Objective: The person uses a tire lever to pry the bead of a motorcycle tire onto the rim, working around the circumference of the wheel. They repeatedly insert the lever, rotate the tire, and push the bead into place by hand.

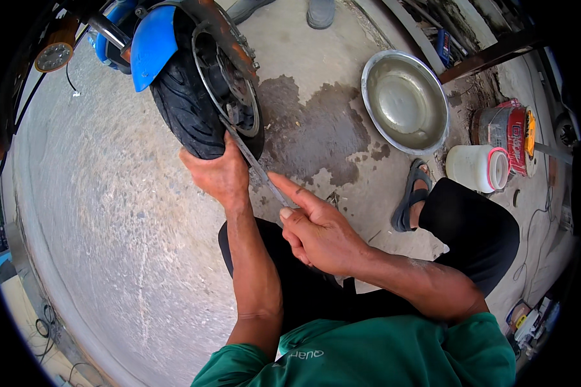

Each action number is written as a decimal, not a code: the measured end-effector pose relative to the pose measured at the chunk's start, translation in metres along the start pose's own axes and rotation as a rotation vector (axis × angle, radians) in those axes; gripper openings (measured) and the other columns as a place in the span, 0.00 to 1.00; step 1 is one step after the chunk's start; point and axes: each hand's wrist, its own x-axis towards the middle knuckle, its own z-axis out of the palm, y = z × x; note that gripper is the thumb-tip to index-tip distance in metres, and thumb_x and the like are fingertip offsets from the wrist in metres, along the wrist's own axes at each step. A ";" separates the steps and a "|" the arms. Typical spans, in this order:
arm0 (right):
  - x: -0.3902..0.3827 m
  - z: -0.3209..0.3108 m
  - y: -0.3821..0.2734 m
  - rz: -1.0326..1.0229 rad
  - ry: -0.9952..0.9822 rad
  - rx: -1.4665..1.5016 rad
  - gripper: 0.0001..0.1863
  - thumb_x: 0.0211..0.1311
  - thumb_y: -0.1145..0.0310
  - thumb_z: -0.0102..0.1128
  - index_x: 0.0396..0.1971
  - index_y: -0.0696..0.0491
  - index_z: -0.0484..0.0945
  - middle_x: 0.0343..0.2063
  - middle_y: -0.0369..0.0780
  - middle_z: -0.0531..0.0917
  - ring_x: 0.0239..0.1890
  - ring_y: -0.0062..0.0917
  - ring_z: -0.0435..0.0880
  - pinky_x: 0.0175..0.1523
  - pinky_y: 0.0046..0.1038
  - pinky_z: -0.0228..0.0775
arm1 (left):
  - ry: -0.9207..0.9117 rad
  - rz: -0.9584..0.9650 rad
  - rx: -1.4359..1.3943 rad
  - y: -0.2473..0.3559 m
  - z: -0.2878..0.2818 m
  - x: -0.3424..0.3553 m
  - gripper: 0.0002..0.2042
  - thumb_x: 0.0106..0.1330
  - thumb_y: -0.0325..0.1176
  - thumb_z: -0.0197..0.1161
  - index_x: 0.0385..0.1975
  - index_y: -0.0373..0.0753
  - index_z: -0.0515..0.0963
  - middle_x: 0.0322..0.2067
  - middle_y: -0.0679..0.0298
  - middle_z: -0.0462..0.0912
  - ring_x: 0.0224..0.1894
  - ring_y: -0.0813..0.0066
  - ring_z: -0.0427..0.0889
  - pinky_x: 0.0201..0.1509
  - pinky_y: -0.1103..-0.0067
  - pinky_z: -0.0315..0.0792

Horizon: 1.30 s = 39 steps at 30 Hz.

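Concrete (129,213) holds a basin (432,103) right of the tyre (184,109)

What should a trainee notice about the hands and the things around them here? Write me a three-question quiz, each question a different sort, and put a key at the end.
1. Which hand grips the near end of the metal bar?
2. True or false: in the picture, the metal basin stands to the right of the tyre.
3. What colour is the mudguard over the tyre? A) red; B) blue; C) white.

Key:
1. The right hand; the left hand is on the tyre.
2. True.
3. B.
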 end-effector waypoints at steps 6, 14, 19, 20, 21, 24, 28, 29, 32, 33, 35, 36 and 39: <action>0.016 0.041 0.018 -0.046 0.128 0.187 0.32 0.81 0.66 0.45 0.81 0.44 0.50 0.22 0.30 0.68 0.18 0.13 0.65 0.22 0.22 0.64 | -0.079 -0.098 -0.105 -0.010 0.004 -0.008 0.33 0.51 0.39 0.81 0.52 0.29 0.72 0.41 0.45 0.84 0.45 0.48 0.85 0.52 0.63 0.76; 0.021 -0.076 -0.087 0.211 -0.131 -0.245 0.31 0.75 0.66 0.50 0.76 0.51 0.60 0.22 0.30 0.69 0.16 0.13 0.65 0.16 0.22 0.55 | -0.097 -0.017 -0.184 -0.021 -0.001 -0.011 0.37 0.51 0.36 0.82 0.58 0.26 0.72 0.52 0.46 0.81 0.53 0.55 0.82 0.61 0.68 0.73; 0.047 -0.110 -0.122 0.287 -0.248 -0.420 0.30 0.74 0.69 0.50 0.75 0.53 0.62 0.22 0.30 0.70 0.14 0.13 0.63 0.17 0.20 0.54 | -0.129 -0.025 -0.236 -0.023 0.002 -0.013 0.38 0.52 0.35 0.82 0.60 0.26 0.70 0.55 0.46 0.79 0.55 0.55 0.80 0.64 0.67 0.72; 0.044 -0.111 -0.119 0.268 -0.227 -0.370 0.31 0.73 0.69 0.50 0.75 0.53 0.61 0.21 0.30 0.71 0.14 0.13 0.63 0.17 0.21 0.54 | -0.120 -0.006 -0.212 -0.023 0.004 -0.012 0.38 0.52 0.35 0.82 0.60 0.26 0.70 0.55 0.46 0.79 0.55 0.55 0.80 0.64 0.67 0.72; 0.041 -0.099 -0.110 0.251 -0.223 -0.330 0.31 0.73 0.70 0.50 0.75 0.53 0.61 0.21 0.30 0.71 0.14 0.13 0.63 0.17 0.21 0.54 | -0.092 0.009 -0.179 -0.023 -0.004 -0.006 0.38 0.52 0.34 0.82 0.60 0.26 0.70 0.55 0.46 0.79 0.55 0.55 0.80 0.64 0.67 0.71; 0.018 -0.086 -0.076 0.156 -0.199 -0.185 0.36 0.71 0.71 0.50 0.78 0.54 0.55 0.29 0.34 0.77 0.20 0.14 0.70 0.22 0.20 0.61 | -0.076 0.054 -0.176 -0.022 0.000 -0.008 0.37 0.51 0.34 0.82 0.58 0.25 0.70 0.52 0.46 0.80 0.53 0.55 0.81 0.61 0.67 0.73; -0.016 -0.055 -0.025 0.026 -0.178 -0.023 0.36 0.74 0.74 0.46 0.80 0.53 0.49 0.39 0.37 0.79 0.26 0.13 0.72 0.29 0.19 0.67 | -0.079 0.046 -0.187 -0.016 0.000 -0.014 0.36 0.51 0.35 0.81 0.56 0.25 0.70 0.50 0.45 0.80 0.51 0.53 0.81 0.59 0.67 0.73; -0.022 -0.049 -0.015 0.021 -0.179 0.027 0.36 0.76 0.76 0.45 0.80 0.52 0.48 0.41 0.37 0.79 0.26 0.12 0.71 0.30 0.18 0.68 | -0.059 0.057 -0.149 -0.017 0.001 -0.014 0.36 0.51 0.35 0.81 0.56 0.25 0.70 0.50 0.44 0.80 0.51 0.53 0.81 0.59 0.67 0.73; -0.020 -0.027 0.019 -0.089 -0.053 0.080 0.35 0.77 0.77 0.43 0.80 0.51 0.47 0.39 0.35 0.78 0.26 0.11 0.69 0.31 0.18 0.68 | -0.030 0.063 -0.089 -0.022 0.008 -0.019 0.36 0.51 0.35 0.81 0.56 0.25 0.70 0.49 0.43 0.81 0.51 0.52 0.82 0.59 0.67 0.74; -0.016 -0.020 0.026 -0.139 -0.015 0.082 0.34 0.78 0.75 0.42 0.80 0.50 0.49 0.36 0.34 0.77 0.26 0.12 0.66 0.33 0.18 0.67 | -0.027 0.049 -0.098 -0.022 0.010 -0.021 0.36 0.51 0.36 0.81 0.56 0.25 0.70 0.49 0.43 0.81 0.51 0.52 0.82 0.59 0.66 0.74; -0.009 -0.013 0.024 -0.127 0.001 0.074 0.33 0.79 0.74 0.42 0.80 0.49 0.50 0.34 0.34 0.76 0.26 0.12 0.66 0.32 0.18 0.67 | -0.045 0.017 -0.131 -0.022 0.011 -0.023 0.36 0.51 0.36 0.82 0.55 0.25 0.70 0.48 0.43 0.81 0.51 0.51 0.82 0.58 0.65 0.74; -0.007 -0.010 0.023 -0.122 0.010 0.070 0.32 0.79 0.74 0.42 0.80 0.49 0.51 0.32 0.34 0.75 0.26 0.12 0.66 0.32 0.18 0.66 | -0.064 0.000 -0.155 -0.022 0.011 -0.023 0.36 0.51 0.37 0.82 0.55 0.25 0.70 0.48 0.43 0.81 0.51 0.51 0.82 0.58 0.65 0.74; -0.002 -0.011 0.027 -0.162 0.027 0.043 0.31 0.81 0.71 0.42 0.80 0.48 0.53 0.27 0.33 0.74 0.27 0.12 0.67 0.33 0.19 0.66 | -0.044 0.019 -0.145 -0.030 0.015 -0.023 0.37 0.50 0.39 0.83 0.54 0.25 0.70 0.48 0.43 0.81 0.51 0.51 0.83 0.56 0.64 0.75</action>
